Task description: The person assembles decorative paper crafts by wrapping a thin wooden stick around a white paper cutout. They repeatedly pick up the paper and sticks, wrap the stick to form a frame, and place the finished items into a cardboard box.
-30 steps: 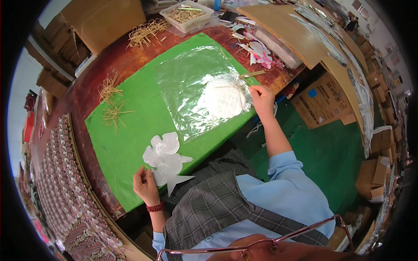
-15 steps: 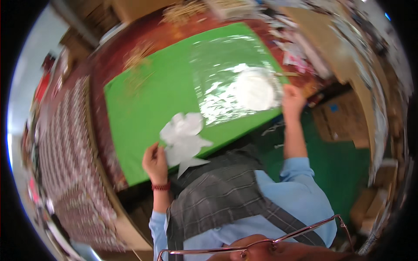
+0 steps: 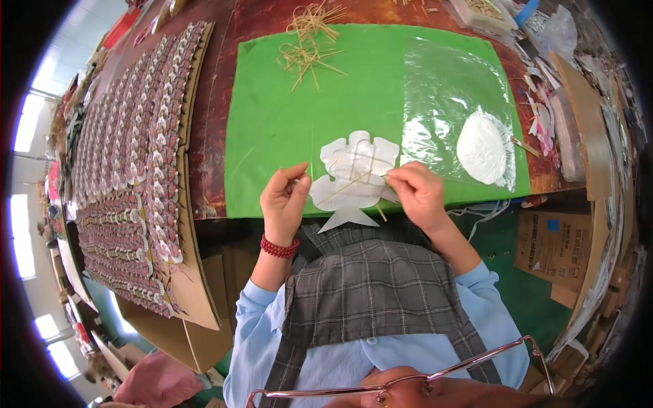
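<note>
Head view: right hand (image 3: 420,192) pinches bamboo frame (image 3: 350,182), apparently positioning it over white cutout (image 3: 349,197); left hand's (image 3: 283,198) grip I can't tell; next needs aligning.

The right hand (image 3: 420,195) hides part of the bamboo frame (image 3: 352,183); the upper edge crops the tub (image 3: 491,24).

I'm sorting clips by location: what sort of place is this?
Probably a craft workshop: a white cut-out shape and thin strips on a green cloth, beside many rows of patterned pieces.
</note>
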